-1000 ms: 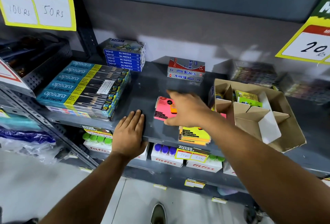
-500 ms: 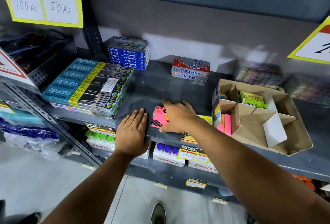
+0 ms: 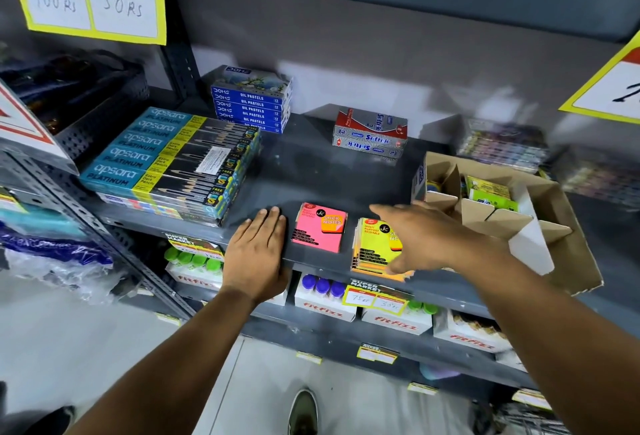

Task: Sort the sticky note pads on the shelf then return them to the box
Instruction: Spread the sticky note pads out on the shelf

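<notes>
- Pink sticky note pad (image 3: 319, 227): we log one wrapped pad, flat on the shelf (image 3: 311, 171) near its front edge, label "STICK NOTES" facing up. It stands alone, apart from its neighbour.
- Yellow sticky note stack (image 3: 375, 247): several pads piled just to the right of the pink one; yellow on top, orange edges below, somewhat fanned, the lowest reaching the shelf lip.
- Progress, as we judge it: sorting by colour is under way, with two groups laid out. Return to the box is not yet done for these.
- Cardboard box (image 3: 575, 254): divided into compartments, on the right of the shelf. We note green pads (image 3: 490, 192) in a rear compartment; the front compartments look empty.
- Right hand (image 3: 429, 237): fingers spread wide, palm down over the right part of the yellow stack, thumb at its lower edge. We see nothing held.
- Left hand (image 3: 258, 254): flat and open on the shelf edge, just beside the pink pad, holding nothing.
- Surrounding stock: Apsara pencil boxes (image 3: 166, 164) at left, Doms oil pastels (image 3: 251, 102) behind, Softek boxes (image 3: 370, 133) at rear centre.
</notes>
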The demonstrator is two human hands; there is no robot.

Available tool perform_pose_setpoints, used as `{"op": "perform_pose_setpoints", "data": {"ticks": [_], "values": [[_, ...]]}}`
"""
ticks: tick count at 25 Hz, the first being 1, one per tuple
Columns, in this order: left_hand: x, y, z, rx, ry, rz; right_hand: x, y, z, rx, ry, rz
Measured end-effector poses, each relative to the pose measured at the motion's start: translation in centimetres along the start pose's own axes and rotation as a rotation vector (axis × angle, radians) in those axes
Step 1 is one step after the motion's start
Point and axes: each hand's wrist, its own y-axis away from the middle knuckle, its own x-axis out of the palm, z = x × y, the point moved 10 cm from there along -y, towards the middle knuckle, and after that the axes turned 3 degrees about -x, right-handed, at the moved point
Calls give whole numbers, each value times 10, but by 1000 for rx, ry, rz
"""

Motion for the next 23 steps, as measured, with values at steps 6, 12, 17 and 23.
{"op": "perform_pose_setpoints", "data": {"ticks": [6,12,17,23], "values": [[2,-1,1,10,22,14,-58,-33,-16,34,-128,-200],[5,-2,3,17,21,29,-53,-114,-3,3,-133,-194],[6,-2,5,37,-12,23,-26,-144,-7,21,-197,-125],[6,-1,5,43,-13,14,-37,-137,-4,-14,-269,-177]]}}
